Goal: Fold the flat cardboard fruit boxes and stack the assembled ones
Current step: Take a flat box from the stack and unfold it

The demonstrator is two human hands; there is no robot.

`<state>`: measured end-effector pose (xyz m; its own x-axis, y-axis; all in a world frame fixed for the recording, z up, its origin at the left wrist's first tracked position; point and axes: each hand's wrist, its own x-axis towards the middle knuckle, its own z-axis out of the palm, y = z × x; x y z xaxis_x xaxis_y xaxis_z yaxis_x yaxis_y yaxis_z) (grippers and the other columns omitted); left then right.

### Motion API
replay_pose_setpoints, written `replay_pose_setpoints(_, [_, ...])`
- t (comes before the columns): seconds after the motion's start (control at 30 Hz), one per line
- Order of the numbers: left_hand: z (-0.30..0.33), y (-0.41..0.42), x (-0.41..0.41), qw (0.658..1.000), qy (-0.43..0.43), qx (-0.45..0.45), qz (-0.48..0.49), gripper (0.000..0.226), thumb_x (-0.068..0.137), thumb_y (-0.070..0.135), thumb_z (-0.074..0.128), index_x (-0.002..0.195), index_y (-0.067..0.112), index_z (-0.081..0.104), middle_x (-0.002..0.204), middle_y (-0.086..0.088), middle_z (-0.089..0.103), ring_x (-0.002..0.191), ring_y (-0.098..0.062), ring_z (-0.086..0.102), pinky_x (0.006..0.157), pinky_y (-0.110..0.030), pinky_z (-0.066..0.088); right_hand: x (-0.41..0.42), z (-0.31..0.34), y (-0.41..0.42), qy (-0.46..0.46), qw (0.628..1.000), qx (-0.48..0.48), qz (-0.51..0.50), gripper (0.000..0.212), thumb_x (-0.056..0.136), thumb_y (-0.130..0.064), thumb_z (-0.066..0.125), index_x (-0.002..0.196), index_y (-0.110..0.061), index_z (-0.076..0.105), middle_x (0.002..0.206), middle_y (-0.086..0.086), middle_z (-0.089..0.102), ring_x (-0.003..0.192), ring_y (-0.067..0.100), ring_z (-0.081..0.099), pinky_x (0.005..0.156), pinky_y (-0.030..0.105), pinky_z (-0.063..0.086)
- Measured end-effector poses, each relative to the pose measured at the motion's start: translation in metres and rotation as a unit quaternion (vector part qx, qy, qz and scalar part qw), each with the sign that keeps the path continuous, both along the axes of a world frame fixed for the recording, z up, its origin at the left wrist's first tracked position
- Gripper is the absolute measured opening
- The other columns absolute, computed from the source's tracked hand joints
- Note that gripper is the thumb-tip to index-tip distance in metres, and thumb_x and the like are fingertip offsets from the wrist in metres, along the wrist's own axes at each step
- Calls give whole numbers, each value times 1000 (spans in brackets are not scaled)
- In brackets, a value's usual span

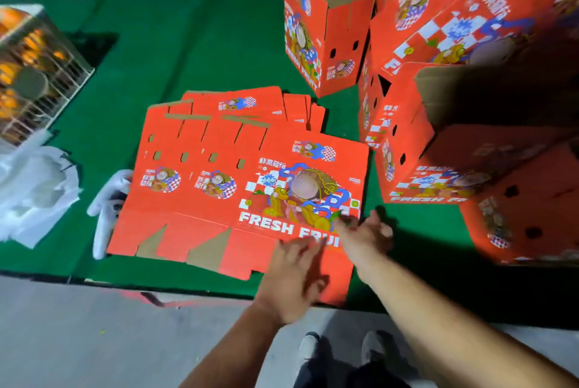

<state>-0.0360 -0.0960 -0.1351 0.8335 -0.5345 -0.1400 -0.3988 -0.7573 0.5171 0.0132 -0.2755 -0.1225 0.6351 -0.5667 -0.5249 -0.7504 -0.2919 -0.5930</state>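
A pile of flat red cardboard fruit boxes (219,174) lies on the green table, printed side up, reading "FRESH FRUIT". My left hand (297,274) rests flat with spread fingers on the near right flap of the top flat box. My right hand (365,232) is at the box's right edge, fingers on the corner by the print; whether it grips the edge I cannot tell. Assembled red boxes are stacked at the right (470,105). One open assembled box (326,27) stands upright at the back.
The green cloth table (156,58) ends at a near edge above a grey floor (94,340). A wire crate of oranges (34,71) stands at the far left. White plastic bags (34,190) and white foam sleeves (108,209) lie left of the pile. My shoes (341,353) show below.
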Motion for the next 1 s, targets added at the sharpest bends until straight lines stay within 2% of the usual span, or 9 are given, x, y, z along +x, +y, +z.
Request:
replay_pose_setpoints(0.07, [7, 35, 11, 982, -41, -74, 168, 70, 93, 40, 59, 157, 17, 41, 156, -14, 38, 140, -34, 34, 119, -51, 29, 0, -5, -9, 31, 999, -16, -15, 95, 85, -51, 76, 159, -14, 28, 146, 23, 40, 132, 41, 47, 108, 43, 45])
replay_pose_setpoints(0.13, [12, 84, 34, 937, -65, -50, 339, 74, 87, 37, 59, 152, 3, 45, 155, -29, 36, 142, -46, 33, 117, -57, 28, 0, -8, -12, 34, 999, 29, -13, 70, 90, -45, 73, 147, -15, 46, 141, 19, 51, 121, 36, 58, 96, 41, 53])
replay_pose_setpoints(0.27, [17, 154, 78, 864, 90, -18, 496, 72, 98, 42, 63, 151, 1, 37, 153, -34, 37, 142, -51, 35, 119, -56, 26, 7, 2, -7, -65, 964, 246, -77, 24, 96, -20, 69, 118, -20, 60, 117, 11, 71, 96, 27, 72, 86, 48, 60])
replay_pose_setpoints(0.47, [40, 181, 89, 851, 144, -79, 500, 85, 74, 88, 36, 128, 30, 68, 129, -24, 64, 121, -45, 59, 108, -56, 45, 11, 43, -15, -144, 968, 207, -11, 21, 97, -22, 65, 117, -28, 62, 119, 9, 70, 108, 31, 69, 98, 50, 55])
replay_pose_setpoints(0.57, [54, 175, 86, 850, 180, -156, 470, 85, 77, 94, 31, 112, 28, 70, 123, -25, 69, 115, -48, 62, 98, -61, 52, 16, 71, -29, -169, 969, 182, 0, 21, 96, -29, 66, 117, -30, 65, 112, 6, 73, 97, 25, 73, 87, 45, 61])
replay_pose_setpoints(0.67, [76, 149, 73, 784, 217, -310, 492, 53, 93, 75, 46, 103, 30, 71, 102, -4, 74, 90, -26, 70, 67, -35, 58, 20, 96, -36, -162, 966, 192, 55, 31, 96, -41, 64, 126, -36, 64, 113, -4, 76, 94, 16, 75, 84, 40, 61])
replay_pose_setpoints(0.8, [101, 104, 58, 828, 226, -342, 383, 21, 79, 41, 45, 88, 27, 56, 89, 9, 68, 92, -11, 60, 76, -24, 39, 18, 115, -22, -163, 951, 212, 158, 35, 92, -53, 65, 127, -50, 61, 125, -13, 72, 114, 16, 69, 102, 46, 52])
replay_pose_setpoints(0.9, [114, 97, 57, 863, 118, -347, 347, 36, 81, 55, 52, 110, 34, 58, 111, 18, 64, 103, 1, 58, 94, -30, 43, 18, 133, -34, -248, 913, 303, 116, 32, 98, -43, 61, 129, -36, 65, 127, 1, 72, 117, 23, 69, 103, 50, 53])
replay_pose_setpoints(1.0, [126, 93, 58, 852, 140, -411, 294, 75, 77, 64, 66, 142, 41, 38, 131, 13, 58, 114, 5, 60, 95, -25, 46, 7, 154, -57, -233, 887, 379, 123, 50, 91, -51, 64, 135, -28, 63, 127, 8, 72, 110, 24, 73, 78, 43, 62])
